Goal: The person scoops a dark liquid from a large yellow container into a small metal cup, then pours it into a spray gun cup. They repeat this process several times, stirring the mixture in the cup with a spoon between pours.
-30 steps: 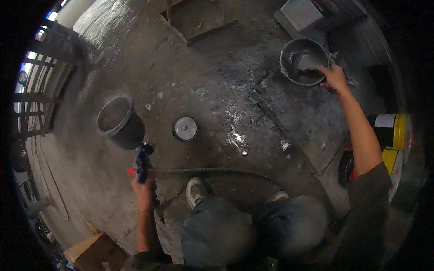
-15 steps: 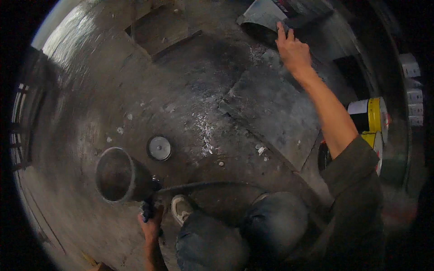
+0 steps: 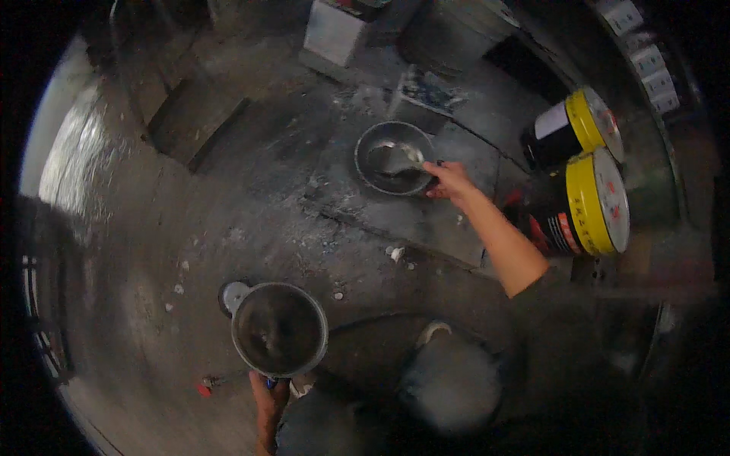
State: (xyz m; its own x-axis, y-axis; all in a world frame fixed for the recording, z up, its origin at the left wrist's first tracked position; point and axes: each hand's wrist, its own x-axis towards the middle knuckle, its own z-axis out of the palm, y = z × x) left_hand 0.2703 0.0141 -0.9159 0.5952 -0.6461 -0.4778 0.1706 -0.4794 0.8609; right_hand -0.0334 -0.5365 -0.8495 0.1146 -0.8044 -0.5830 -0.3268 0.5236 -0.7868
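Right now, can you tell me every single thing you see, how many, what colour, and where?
Handled cup: one, dark, lower left
Bowl: one, dark grey, upper centre
Drums: two, black and yellow, right
Pale disc: one, whitish, beside the cup
Red-handled piece: one, red and metal, lower left
Hose: one, dark, lower centre
Low frame: one, dark, upper left
Box: one, whitish, top
White packages: at least four, white, top right
Scraps: several, white, on the grey floor
Shoes: two, pale, bottom, partly hidden
Knees: two, blue-grey trousers, bottom
Left hand: one, bare, under the cup
Right hand: one, bare, at the bowl's rim
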